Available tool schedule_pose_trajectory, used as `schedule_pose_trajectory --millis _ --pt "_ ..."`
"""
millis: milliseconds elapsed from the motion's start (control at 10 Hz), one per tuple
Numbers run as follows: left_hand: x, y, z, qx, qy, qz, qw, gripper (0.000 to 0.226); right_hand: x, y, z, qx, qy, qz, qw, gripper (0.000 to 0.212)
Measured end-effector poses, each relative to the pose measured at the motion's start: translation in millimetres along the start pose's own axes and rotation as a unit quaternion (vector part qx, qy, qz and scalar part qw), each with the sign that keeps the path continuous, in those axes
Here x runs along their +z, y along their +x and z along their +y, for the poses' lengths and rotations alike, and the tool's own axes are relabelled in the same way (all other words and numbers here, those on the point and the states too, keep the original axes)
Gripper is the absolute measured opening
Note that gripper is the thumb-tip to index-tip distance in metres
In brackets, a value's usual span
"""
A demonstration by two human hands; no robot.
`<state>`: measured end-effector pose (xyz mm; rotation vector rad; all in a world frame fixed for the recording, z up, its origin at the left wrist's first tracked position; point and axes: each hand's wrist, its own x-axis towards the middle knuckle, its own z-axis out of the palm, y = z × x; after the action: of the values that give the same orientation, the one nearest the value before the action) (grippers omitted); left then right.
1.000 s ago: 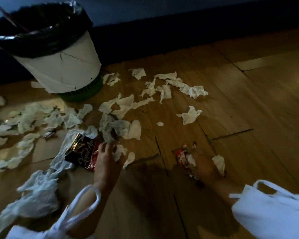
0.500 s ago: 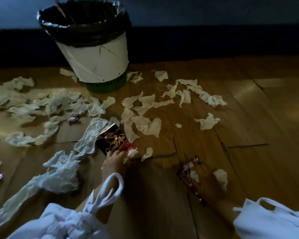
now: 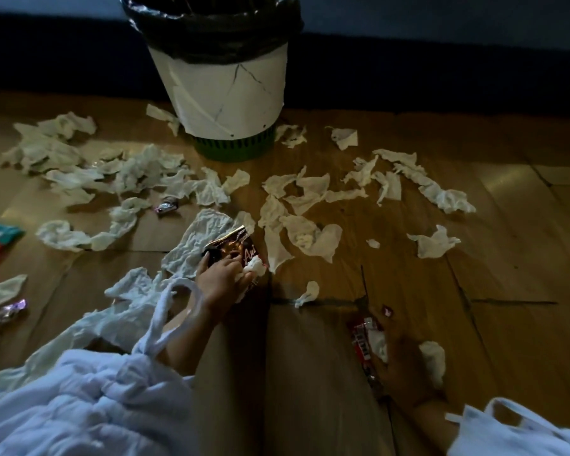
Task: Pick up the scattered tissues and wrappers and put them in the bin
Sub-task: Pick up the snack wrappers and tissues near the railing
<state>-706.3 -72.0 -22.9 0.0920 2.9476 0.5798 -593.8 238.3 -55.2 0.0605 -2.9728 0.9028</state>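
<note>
The bin loses its rim past the top edge; the right hand sits in shadow, grip unclear.

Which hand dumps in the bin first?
Left. The left hand grips the dark wrapper and a tissue wad, nearly in line with the bin; the right hand, holding the red wrapper, is farther back, off-side.
</note>
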Motion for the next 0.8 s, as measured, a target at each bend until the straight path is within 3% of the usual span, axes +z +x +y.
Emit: schedule_pose_trajectory --millis 100,200,300,400,500,600,700,800 --pt "6 6 3 -0.031 -0.002 0.068 0.997 0.050 -3 5 -4 -0.024 0.015 -0.002 1.000 0.037" --pt "9 16 9 -0.055 -0.032 0.082 0.995 0.046 2 4 9 -0.054 0.020 -0.032 0.998 0.039" --pt "14 20 10 -0.092 -0.066 0.056 0.992 0.075 3 2 11 -0.042 0.007 -0.019 0.999 0.039" --pt "17 24 8 -0.101 -0.053 0.025 0.993 0.087 1 4 2 -0.078 0.027 0.005 0.997 0.038" --pt "17 29 6 -0.092 -0.049 -0.001 0.995 0.085 0 6 3 -0.075 0.044 -0.001 0.996 0.039" --pt "17 30 11 -0.075 -0.029 0.008 0.997 0.069 -4 2 -4 0.034 -0.046 -0.047 0.997 0.076" --pt "15 30 21 -0.076 -0.004 -0.012 0.997 0.054 -12 3 -15 0.081 -0.053 -0.065 0.993 0.110" --pt "18 25 22 -0.054 0.007 0.010 0.998 0.045 -11 14 -6 0.025 -0.062 -0.108 0.992 0.086"
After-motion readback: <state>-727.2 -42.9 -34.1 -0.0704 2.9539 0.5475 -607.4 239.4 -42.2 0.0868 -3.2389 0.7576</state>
